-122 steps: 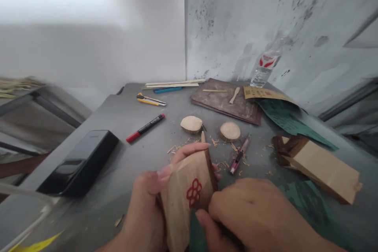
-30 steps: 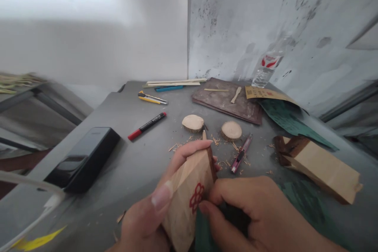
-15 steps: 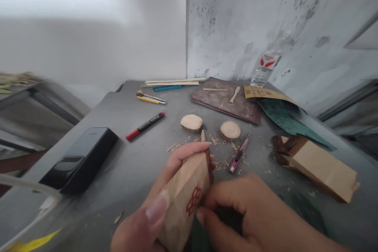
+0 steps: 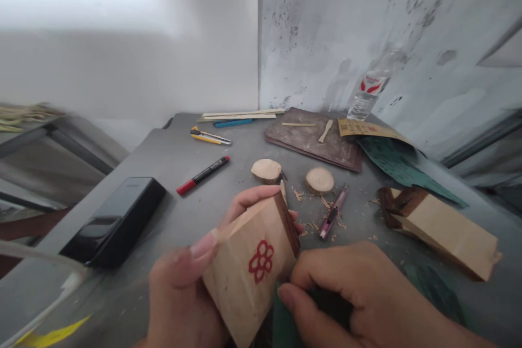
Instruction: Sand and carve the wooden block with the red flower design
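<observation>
My left hand (image 4: 183, 277) is closed around a pale wooden block (image 4: 240, 277), thumb on the near side and fingers over the top. A red flower outline (image 4: 261, 261) is drawn on its broad face, which is turned up towards me, and dark bark runs along the right edge. Against the block's lower right side is my right hand (image 4: 346, 283), thumb and forefinger pinched on a piece of green sheet, apparently sandpaper (image 4: 281, 318). Most of that piece is hidden by the hand and block.
Two wood slices (image 4: 320, 180), a pink craft knife (image 4: 334, 211) and shavings lie beyond my hands. Leftward are a red marker (image 4: 203, 175), yellow cutter (image 4: 210, 136) and black device (image 4: 114, 220). Another wood block (image 4: 448, 231), green sheet (image 4: 403, 166) and bottle (image 4: 367, 92) are right.
My left hand has turned the block so its flower face shows more fully. My right hand stays near the block's right side, having shifted slightly right.
</observation>
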Motion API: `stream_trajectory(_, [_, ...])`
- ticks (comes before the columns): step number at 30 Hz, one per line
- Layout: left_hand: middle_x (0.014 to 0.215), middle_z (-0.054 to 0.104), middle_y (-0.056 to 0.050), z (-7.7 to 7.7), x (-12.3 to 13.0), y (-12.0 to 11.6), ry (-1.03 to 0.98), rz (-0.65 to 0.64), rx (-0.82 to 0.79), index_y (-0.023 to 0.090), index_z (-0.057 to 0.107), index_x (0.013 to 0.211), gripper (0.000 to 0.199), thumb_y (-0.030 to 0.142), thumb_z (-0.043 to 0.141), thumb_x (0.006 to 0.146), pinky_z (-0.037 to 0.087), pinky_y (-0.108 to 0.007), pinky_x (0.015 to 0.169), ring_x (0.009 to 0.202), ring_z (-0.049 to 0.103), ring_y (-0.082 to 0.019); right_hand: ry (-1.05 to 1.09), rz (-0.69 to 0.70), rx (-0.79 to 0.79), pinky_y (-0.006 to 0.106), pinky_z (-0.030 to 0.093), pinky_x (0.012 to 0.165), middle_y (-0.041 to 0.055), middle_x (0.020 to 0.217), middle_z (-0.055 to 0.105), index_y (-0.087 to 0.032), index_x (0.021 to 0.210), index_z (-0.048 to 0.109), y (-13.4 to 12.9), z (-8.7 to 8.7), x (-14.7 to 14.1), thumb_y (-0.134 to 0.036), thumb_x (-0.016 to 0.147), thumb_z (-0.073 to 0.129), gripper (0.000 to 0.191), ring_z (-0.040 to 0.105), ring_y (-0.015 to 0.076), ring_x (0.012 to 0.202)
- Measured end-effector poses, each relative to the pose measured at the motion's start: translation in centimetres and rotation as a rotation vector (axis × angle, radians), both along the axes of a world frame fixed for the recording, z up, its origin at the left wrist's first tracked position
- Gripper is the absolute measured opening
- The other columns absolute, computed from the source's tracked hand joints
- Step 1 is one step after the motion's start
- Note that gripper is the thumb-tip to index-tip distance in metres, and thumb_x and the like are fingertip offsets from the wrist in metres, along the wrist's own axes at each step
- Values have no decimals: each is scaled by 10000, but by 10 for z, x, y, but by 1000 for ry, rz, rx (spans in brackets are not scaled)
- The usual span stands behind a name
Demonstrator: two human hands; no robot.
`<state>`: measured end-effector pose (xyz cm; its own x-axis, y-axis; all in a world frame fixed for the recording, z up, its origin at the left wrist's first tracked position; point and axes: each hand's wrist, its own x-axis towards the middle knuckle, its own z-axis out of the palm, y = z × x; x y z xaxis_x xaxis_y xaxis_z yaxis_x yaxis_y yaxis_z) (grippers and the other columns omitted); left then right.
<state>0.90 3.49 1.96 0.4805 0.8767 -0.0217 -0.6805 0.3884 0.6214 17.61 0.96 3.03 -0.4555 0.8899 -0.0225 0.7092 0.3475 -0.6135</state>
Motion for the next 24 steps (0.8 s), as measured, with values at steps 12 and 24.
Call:
stream_trajectory(12, [1240, 739, -36, -5, -16, -28, -176, -71, -95, 405, 647, 1368, 504, 366, 569, 872, 524, -495, 1009, 1188, 665, -354, 56, -37, -110, 228, 405, 496, -18, 619, 659, -252, 791, 724, -4, 8, 8, -433, 962, 627, 267, 633, 153, 599])
stream_trajectory(24, [1222, 777, -88, -35, -2, -16, 55, 62, 145, 264, 655, 1352, 428, 421, 517, 979, 537, -379, 983, 1162, 699, -287, 100, -66, -200, 239, 401, 509, -16, 595, 637, -248, 806, 736, -3, 4, 8, -420, 934, 662, 227, 607, 161, 599])
